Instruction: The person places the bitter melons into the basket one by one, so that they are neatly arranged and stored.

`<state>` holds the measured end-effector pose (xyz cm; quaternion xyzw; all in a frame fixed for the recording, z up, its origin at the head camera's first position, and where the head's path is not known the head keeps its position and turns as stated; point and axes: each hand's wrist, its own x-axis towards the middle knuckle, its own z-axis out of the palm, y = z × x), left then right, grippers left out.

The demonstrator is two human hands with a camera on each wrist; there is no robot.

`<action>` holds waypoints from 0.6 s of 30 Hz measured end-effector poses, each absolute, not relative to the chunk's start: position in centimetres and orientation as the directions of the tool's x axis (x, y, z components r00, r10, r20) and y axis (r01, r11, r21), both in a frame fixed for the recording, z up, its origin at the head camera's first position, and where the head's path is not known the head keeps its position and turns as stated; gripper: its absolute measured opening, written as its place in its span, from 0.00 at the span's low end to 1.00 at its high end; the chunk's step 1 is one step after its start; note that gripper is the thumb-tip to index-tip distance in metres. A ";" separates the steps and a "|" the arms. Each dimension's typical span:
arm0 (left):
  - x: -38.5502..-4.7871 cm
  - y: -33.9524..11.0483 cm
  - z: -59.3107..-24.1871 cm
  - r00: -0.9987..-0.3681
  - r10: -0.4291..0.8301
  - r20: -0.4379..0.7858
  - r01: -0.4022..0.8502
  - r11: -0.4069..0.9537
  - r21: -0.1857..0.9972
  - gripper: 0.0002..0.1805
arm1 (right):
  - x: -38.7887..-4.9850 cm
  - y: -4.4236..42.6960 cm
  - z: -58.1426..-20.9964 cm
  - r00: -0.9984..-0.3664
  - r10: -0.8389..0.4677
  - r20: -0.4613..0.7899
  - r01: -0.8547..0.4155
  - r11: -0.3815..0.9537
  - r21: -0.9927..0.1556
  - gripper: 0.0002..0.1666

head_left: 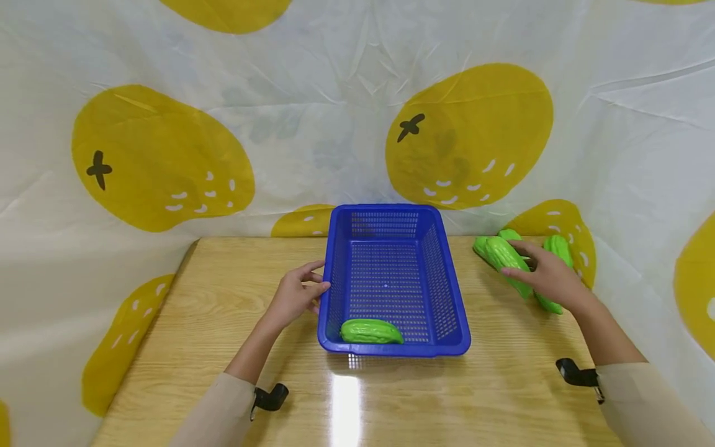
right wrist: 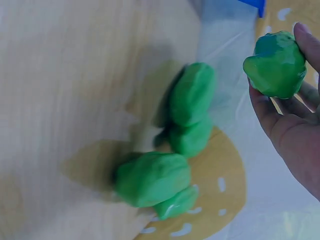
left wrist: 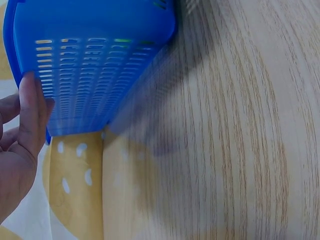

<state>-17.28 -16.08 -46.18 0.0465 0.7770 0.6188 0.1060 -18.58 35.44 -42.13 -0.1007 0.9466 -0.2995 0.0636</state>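
A blue basket (head_left: 386, 351) stands on the table, one green bitter gourd (head_left: 371, 331) lying along its near end. My left hand (head_left: 294, 295) touches the basket's left rim; in the left wrist view its fingers (left wrist: 31, 107) rest against the outer wall. On the right, my right hand (head_left: 550, 273) pinches a green gourd (head_left: 507, 259) between thumb and fingers. The right wrist view shows this held gourd (right wrist: 277, 65) raised off the table in my right hand (right wrist: 295, 130). Several other gourds (right wrist: 152, 179) lie below it near the cloth.
The wooden table (head_left: 234, 273) ends at the back against a white cloth (head_left: 313, 155) with yellow fruit prints, which also hangs at both sides. More gourds (head_left: 557, 249) lie at the table's back right corner, partly hidden by my right hand.
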 end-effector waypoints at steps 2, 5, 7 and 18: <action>-17.3 -16.1 -46.2 -0.974 0.201 -0.103 -0.056 0.229 0.972 0.31 | -18.9 35.2 -41.7 -0.969 -0.239 -0.057 -0.161 0.795 -0.585 0.48; -17.3 -16.0 -46.3 -0.973 0.207 -0.098 -0.050 0.226 0.973 0.31 | -19.4 34.7 -41.2 -0.966 -0.250 -0.062 -0.167 0.793 -0.586 0.47; -17.3 -16.0 -46.3 -0.972 0.211 -0.099 -0.050 0.225 0.973 0.31 | -19.6 34.2 -40.8 -0.963 -0.261 -0.060 -0.177 0.789 -0.589 0.47; -17.3 -16.1 -46.2 -0.973 0.208 -0.100 -0.050 0.233 0.971 0.31 | -21.0 30.1 -39.3 -0.930 -0.363 -0.058 -0.253 0.745 -0.618 0.44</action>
